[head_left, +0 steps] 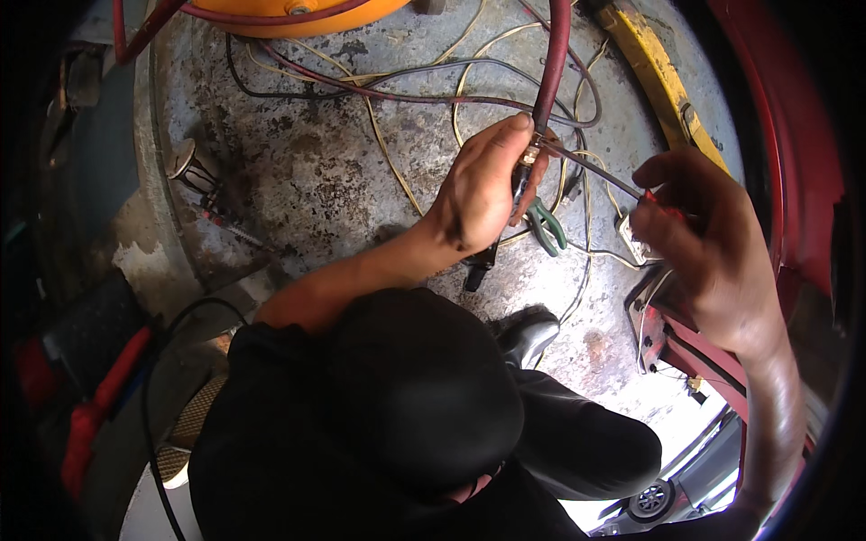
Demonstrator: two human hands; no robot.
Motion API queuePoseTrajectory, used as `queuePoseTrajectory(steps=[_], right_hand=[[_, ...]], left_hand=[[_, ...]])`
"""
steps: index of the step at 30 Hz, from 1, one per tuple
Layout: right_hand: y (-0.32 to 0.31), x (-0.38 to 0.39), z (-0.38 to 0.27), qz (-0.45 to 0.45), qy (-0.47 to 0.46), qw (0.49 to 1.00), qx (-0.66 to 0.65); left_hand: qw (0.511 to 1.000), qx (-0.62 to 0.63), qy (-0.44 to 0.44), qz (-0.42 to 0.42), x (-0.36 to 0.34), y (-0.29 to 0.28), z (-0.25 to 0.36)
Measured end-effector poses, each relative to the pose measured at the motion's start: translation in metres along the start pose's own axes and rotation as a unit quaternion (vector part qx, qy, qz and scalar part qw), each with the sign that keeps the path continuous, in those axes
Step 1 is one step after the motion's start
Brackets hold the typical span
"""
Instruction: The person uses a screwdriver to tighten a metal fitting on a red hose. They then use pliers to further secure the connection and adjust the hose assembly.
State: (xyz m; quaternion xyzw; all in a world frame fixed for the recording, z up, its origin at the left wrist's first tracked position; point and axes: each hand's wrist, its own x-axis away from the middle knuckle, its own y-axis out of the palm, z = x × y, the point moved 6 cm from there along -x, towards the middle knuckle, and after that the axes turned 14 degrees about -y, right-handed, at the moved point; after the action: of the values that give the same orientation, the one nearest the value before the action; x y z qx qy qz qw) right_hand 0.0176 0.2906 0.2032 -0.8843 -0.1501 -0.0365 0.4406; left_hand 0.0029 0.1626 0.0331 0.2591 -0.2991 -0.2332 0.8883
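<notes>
My left hand [483, 189] grips a metal fitting [530, 155] at the end of a dark red hose [552, 63], with a black tool or attachment [478, 275] extending below it. My right hand [699, 243] is closed round the red handle of a screwdriver [604, 173], whose tip is at the fitting. Green-handled pliers [552, 236] are just below my left hand, behind the fitting.
The stained concrete floor [307, 171] carries tangled cords [379, 126]. An orange reel [352, 13] is at the top, a yellow metal arm [654, 72] and red metalwork [798, 252] at the right, a tool [216, 207] at the left. Dark clothing and a shoe [532, 334] occupy the lower middle.
</notes>
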Motion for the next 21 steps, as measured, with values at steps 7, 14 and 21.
queuePoseTrajectory(steps=[7,14,21], right_hand=[[-0.003,0.013,-0.024,-0.028,-0.202,0.95,0.235],[-0.003,0.02,-0.039,-0.077,-0.25,0.885,0.386],[-0.002,0.034,-0.034,-0.106,-0.26,0.86,0.427]], left_hand=[[0.987,0.078,-0.073,-0.123,-0.007,0.013,-0.005],[0.98,0.013,-0.015,-0.2,-0.022,0.02,0.0],[0.992,-0.103,-0.017,-0.077,-0.015,0.034,-0.004]])
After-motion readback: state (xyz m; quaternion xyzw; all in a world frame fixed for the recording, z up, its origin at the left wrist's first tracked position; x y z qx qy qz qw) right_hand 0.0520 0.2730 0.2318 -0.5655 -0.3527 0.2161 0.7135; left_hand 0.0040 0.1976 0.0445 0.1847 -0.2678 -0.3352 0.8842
